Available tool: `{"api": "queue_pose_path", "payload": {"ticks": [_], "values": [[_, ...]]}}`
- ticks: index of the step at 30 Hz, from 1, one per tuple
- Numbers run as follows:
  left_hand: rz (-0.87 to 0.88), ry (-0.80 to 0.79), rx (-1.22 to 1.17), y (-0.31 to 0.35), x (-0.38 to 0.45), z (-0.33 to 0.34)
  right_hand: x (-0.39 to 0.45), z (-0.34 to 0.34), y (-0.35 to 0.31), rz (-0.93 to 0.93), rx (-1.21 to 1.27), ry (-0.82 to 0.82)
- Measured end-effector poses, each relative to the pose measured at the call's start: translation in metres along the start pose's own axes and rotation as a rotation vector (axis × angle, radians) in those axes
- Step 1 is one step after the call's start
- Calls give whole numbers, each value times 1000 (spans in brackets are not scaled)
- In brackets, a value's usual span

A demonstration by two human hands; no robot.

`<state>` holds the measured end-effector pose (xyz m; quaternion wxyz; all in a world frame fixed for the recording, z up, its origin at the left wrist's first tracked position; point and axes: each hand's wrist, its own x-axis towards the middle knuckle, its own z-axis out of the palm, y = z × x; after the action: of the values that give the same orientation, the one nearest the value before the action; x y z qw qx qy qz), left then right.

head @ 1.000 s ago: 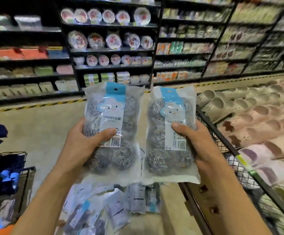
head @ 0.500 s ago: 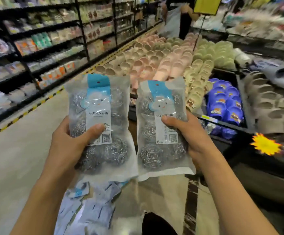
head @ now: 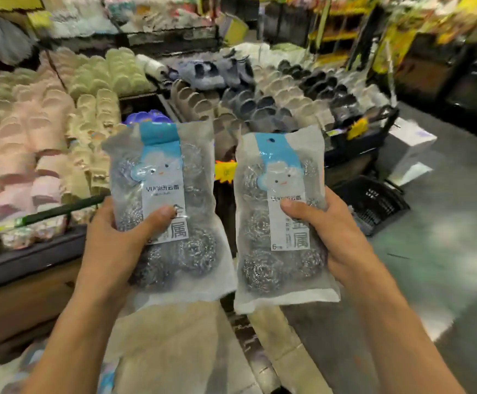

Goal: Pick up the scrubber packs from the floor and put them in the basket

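**packrat_22:** So 2 scrubber packs were being held up side by side. The left pack point(head: 166, 206) was gripped by the left hand point(head: 117, 245), thumb pressed across the label, fingers tucked behind. The right pack point(head: 284, 217) was clamped the same way by the right hand point(head: 336, 240). Both were kept upright, edges just about touching, in front of the slipper display point(head: 46, 132).

**aisle_lurker:** And the basket?

**packrat_22:** A dark basket point(head: 373, 203) was seen on the floor point(head: 444, 237), off to the right and partly hidden behind the right pack. Nothing had been dropped in yet, as far as could be judged.

**aisle_lurker:** What could've gone wrong from there?

**packrat_22:** Just a guess, but slick plastic pinched by 1 thumb can easily be let slip, especially if the arms are swung fast. The picture was badly blurred, so the basket rim could've been misjudged and a pack bounced back onto the floor. If both were released at once, 1 might've been knocked off by the other. The display's corner was also close enough to be clipped on the way across.
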<state>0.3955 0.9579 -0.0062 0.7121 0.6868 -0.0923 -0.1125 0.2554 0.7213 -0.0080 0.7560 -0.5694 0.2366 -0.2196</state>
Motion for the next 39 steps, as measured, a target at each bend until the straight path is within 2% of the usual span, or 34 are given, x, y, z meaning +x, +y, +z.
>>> {"api": "queue_pose_path", "payload": {"ticks": [6,10,18,24,30,36,39], "values": [[-55,-270,-39,-18,22,209,6,-178,-34,-44,-19,347],[-86,-463,-42,-27,18,323,-1,-278,-56,-41,-13,538],[-138,-761,9,-49,25,516,3,-414,-79,-77,50,813],[-219,-845,-51,-71,55,659,55,-513,-103,-53,50,933],[-245,-866,-51,-77,101,795,135,-608,-147,-29,20,977],[-265,-846,-49,-81,146,898,218,-694,-183,-17,-11,957],[-274,-748,-37,-94,174,940,280,-743,-193,29,-38,879]]}}
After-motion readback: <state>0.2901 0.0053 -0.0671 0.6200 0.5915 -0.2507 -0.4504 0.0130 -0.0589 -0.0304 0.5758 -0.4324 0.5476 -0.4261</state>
